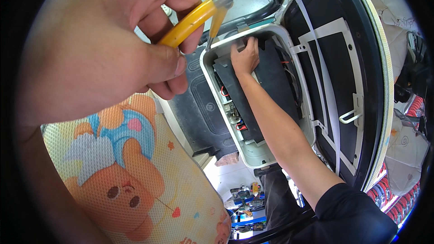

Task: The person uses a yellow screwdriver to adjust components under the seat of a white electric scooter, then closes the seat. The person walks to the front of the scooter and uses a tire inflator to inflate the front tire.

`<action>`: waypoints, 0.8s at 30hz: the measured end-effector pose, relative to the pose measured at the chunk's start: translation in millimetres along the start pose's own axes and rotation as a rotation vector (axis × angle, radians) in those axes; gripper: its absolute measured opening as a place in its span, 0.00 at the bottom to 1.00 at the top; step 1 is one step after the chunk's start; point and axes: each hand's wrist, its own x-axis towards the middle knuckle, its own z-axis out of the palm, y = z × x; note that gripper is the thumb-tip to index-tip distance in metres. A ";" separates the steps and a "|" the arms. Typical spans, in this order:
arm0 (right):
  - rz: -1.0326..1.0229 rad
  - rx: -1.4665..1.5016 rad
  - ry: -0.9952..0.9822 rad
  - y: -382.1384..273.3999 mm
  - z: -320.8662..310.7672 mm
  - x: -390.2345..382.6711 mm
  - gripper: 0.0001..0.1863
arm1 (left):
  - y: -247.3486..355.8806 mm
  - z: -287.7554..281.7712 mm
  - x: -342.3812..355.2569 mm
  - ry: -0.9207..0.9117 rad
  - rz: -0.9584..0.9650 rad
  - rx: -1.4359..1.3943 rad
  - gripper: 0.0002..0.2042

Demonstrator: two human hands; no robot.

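Observation:
Close in front, at the upper left, my left hand point(113, 40) is closed round a yellow-handled tool point(192, 20). A long grey part runs from its handle to the top edge; I cannot make out its exact kind. My right hand point(245, 57) reaches into a pale grey storage box point(266, 157), at its far end. Its fingers are bent down by the dark grey sheet point(275, 90); what they grip is hidden. Red wires point(242, 127) and a small metal part point(233, 112) show along the box's left inner side.
A black-backed padded seat lid point(334, 81) stands raised on the right, with a white strap point(323, 68) across it. A bear-print cushion point(131, 167) fills the lower left. Beyond the box lies a black ribbed footboard point(203, 104); several tools point(246, 199) lie below.

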 end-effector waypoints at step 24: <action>0.038 0.050 0.030 -0.2 -3.2 0.6 0.08 | 7.7 -8.4 3.3 -0.014 0.016 0.043 0.11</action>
